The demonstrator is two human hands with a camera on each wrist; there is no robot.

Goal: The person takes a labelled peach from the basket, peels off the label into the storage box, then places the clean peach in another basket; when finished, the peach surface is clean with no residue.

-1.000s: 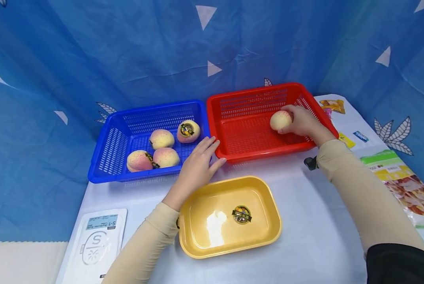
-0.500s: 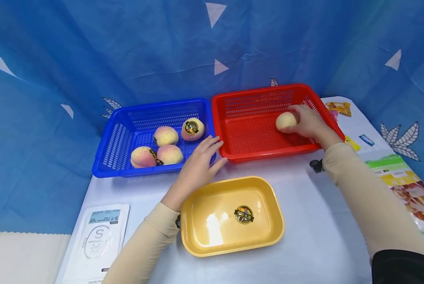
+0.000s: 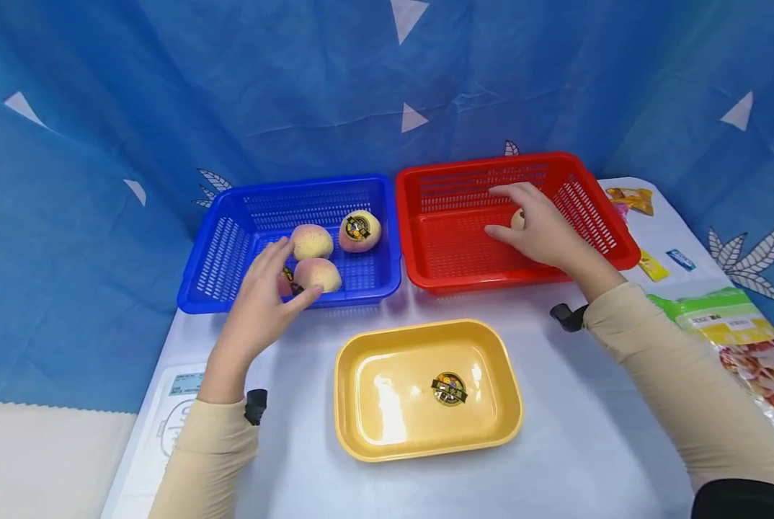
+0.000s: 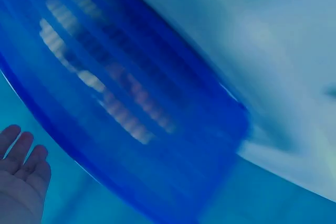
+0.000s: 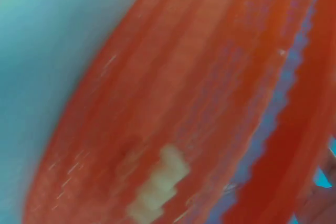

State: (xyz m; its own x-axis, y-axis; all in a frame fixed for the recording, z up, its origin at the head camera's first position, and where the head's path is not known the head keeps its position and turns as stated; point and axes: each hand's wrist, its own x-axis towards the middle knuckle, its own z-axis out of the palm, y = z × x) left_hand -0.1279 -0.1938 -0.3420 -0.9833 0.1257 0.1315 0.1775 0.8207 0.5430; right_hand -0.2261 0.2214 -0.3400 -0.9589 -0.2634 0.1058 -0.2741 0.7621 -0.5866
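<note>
Several pink and cream peaches sit in the blue basket, among them a front peach, a back peach and one peach with a black sticker. My left hand hovers over the basket's front rim with fingers spread, partly covering the leftmost peach. In the left wrist view, the fingers of the left hand extend above the blue rim, holding nothing. Inside the red basket lies one peach, mostly hidden behind my right hand. That hand's thumb and fingers are apart, with nothing gripped.
A yellow tray with a round sticker in it stands in front of the baskets. A white packet lies at left. Small wrapped snacks and a green-edged food bag lie at right. A blue curtain hangs behind.
My right hand has let go of the peach in the red basket and shifted left of it. My left hand has moved left, from between the baskets to the peaches in the blue one.
</note>
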